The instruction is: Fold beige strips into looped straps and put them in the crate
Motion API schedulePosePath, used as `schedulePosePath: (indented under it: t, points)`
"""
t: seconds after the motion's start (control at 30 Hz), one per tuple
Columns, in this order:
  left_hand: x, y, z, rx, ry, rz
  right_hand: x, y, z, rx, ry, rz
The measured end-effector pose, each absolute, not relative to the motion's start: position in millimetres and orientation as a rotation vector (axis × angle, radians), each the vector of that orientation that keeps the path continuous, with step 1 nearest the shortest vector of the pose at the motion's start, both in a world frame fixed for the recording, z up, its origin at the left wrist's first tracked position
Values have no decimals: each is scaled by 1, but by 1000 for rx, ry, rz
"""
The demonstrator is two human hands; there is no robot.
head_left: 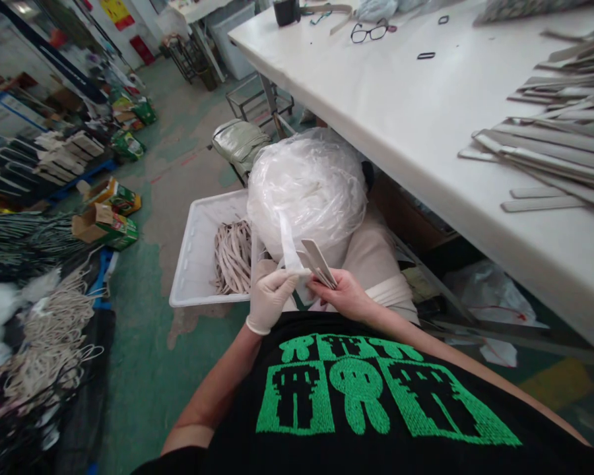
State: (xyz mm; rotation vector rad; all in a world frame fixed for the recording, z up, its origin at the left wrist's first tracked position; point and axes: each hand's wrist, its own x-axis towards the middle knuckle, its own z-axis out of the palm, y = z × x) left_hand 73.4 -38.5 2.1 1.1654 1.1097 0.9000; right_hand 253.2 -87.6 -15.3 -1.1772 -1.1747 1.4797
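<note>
My left hand (271, 295), in a white glove, pinches a narrow clear plastic sleeve (288, 245) that stands up from the fingers. Bare, my right hand (344, 295) grips a small stack of flat grey strips (319, 262), tilted up and to the left, touching the sleeve's lower end. Both hands meet over my lap. Just behind them a large clear bag (307, 186) stuffed with plastic sleeves rests on my knees.
A white tray (194, 251) holding beige cord loops (233, 256) sits on the floor to the left. The white table (426, 125) on the right carries piles of grey strips (554, 148), glasses (370, 31) and black rings. Cardboard boxes and rope bundles (54, 330) crowd the left floor.
</note>
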Motion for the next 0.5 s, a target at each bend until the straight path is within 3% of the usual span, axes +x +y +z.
schedulePosePath:
  t: [0.1,0.17,0.3,0.4,0.5]
  points:
    - [21,-5,45,1205,1098,1264,249,-87,-15,-1159,-1121,1575]
    - [-46,17,79,1162,1157,1639,247,-88,-17,-1179,-1105,1633]
    - [-190,20,131,1293,1484,1972,242,-89,-24,-1229,-1124,1738]
    - [-222,0,126,1173,1592,2060,235,-87,-24,-1231,-1127,1802]
    - [-173,-15,77,968,1509,1758,225,-80,-18,-1229,-1137,1846]
